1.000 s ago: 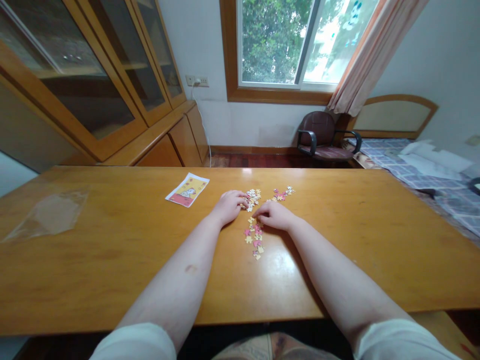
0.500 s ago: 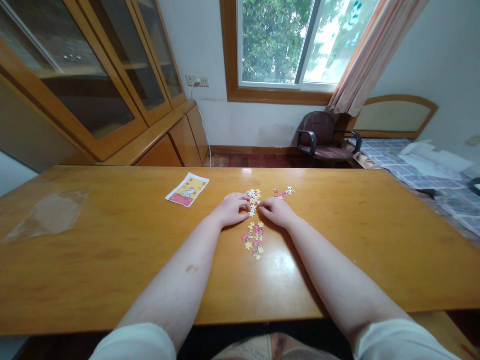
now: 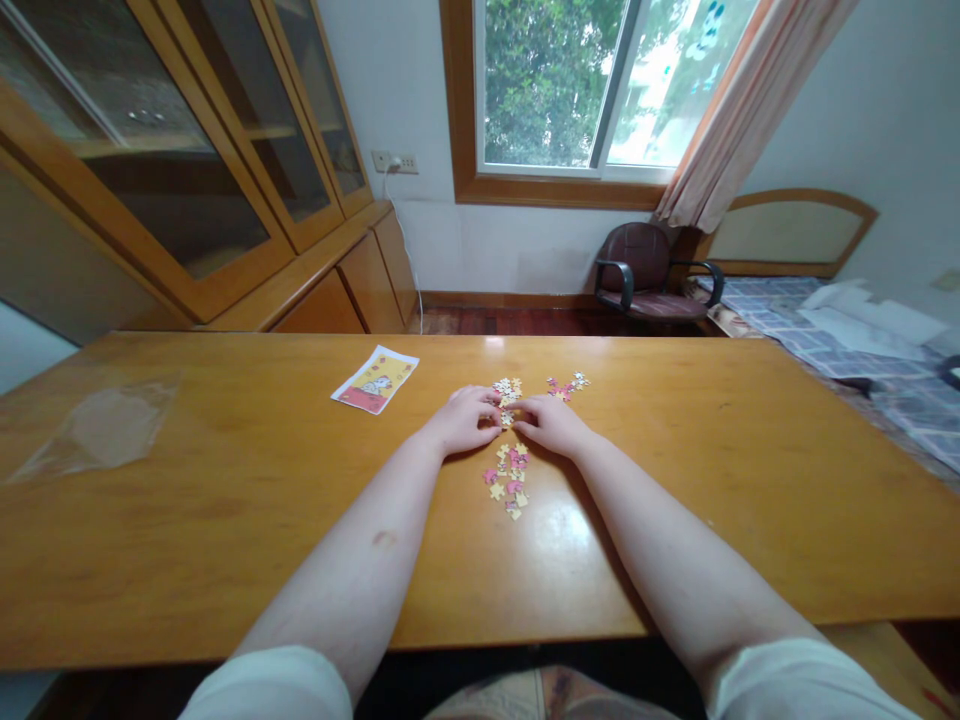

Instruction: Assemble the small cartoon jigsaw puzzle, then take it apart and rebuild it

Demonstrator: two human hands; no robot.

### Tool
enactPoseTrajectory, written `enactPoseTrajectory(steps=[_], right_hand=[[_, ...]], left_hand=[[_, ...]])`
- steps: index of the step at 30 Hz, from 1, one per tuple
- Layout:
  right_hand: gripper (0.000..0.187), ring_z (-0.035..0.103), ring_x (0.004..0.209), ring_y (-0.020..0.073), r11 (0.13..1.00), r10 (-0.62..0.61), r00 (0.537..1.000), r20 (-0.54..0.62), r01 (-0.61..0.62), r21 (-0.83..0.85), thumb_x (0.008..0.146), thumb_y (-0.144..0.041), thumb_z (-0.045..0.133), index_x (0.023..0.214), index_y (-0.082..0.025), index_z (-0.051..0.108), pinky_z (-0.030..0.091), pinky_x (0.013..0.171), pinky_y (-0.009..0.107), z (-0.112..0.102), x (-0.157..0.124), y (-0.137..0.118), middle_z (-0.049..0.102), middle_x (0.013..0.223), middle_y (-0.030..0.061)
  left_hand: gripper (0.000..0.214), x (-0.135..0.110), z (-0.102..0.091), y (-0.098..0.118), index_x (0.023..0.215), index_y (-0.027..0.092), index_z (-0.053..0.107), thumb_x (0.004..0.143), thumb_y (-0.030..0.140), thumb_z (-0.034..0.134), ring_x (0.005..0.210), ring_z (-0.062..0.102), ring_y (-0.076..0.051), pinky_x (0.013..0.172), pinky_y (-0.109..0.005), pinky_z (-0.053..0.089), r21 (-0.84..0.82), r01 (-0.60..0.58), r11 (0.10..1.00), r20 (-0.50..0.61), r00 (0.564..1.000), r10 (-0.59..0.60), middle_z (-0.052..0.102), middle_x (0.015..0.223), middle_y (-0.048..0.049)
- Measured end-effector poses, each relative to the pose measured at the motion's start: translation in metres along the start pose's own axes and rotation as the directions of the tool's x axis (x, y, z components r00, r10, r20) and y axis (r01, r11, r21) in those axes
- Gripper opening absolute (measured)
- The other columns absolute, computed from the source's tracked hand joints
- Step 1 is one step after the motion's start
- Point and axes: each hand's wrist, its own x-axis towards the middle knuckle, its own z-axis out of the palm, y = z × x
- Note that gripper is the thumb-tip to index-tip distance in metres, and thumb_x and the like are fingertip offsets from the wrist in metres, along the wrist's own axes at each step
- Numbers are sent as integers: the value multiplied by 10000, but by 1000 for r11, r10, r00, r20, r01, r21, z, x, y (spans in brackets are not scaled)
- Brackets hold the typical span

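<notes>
Between my two hands lies a cluster of small jigsaw puzzle pieces (image 3: pixel 508 388), mostly pale, on the wooden table. My left hand (image 3: pixel 471 418) curls round the left side of this cluster, thumb and fingertips bent onto its pieces. From the right, my right hand (image 3: pixel 549 422) reaches in with its index finger and thumb at the same pieces; the fingers partly hide what they grip. Nearer to me is a loose group of yellow and pink pieces (image 3: pixel 514 487). Beyond my right hand rests a smaller group of pink and white pieces (image 3: pixel 561 392).
A picture card (image 3: pixel 376 380) with a yellow and red print lies left of my hands. A clear plastic bag (image 3: pixel 105 425) is at the table's (image 3: pixel 300 560) left end. Behind the table stand a glass-door cabinet (image 3: pixel 217 150), an armchair (image 3: pixel 637 260) and a bed (image 3: pixel 840 330).
My right hand has moved slightly left, its index finger now over the cluster near my left fingertips. The left hand stays nearly still.
</notes>
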Motion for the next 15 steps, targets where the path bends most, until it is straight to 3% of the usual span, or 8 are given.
enactPoseTrajectory(steps=[11, 15], right_hand=[[134, 589, 700, 143, 998, 67, 998, -2, -67, 9, 835, -263, 611, 889, -188, 709, 411, 685, 240, 0, 0, 1, 690, 753, 28], [189, 597, 714, 150, 973, 229, 973, -40, -229, -7, 868, -288, 545, 851, -204, 714, 406, 653, 237, -2, 1, 5, 705, 792, 35]], left_hand=[[159, 2, -3, 1, 665, 209, 673, 785, 258, 582, 1128, 537, -231, 1017, -417, 395, -16, 21, 1000, -18, 1000, -21, 649, 1158, -39], [120, 2, 0, -2, 760, 230, 699, 792, 264, 589, 1149, 527, -225, 1026, -417, 390, -13, 28, 1000, -43, 999, -28, 642, 1168, -33]])
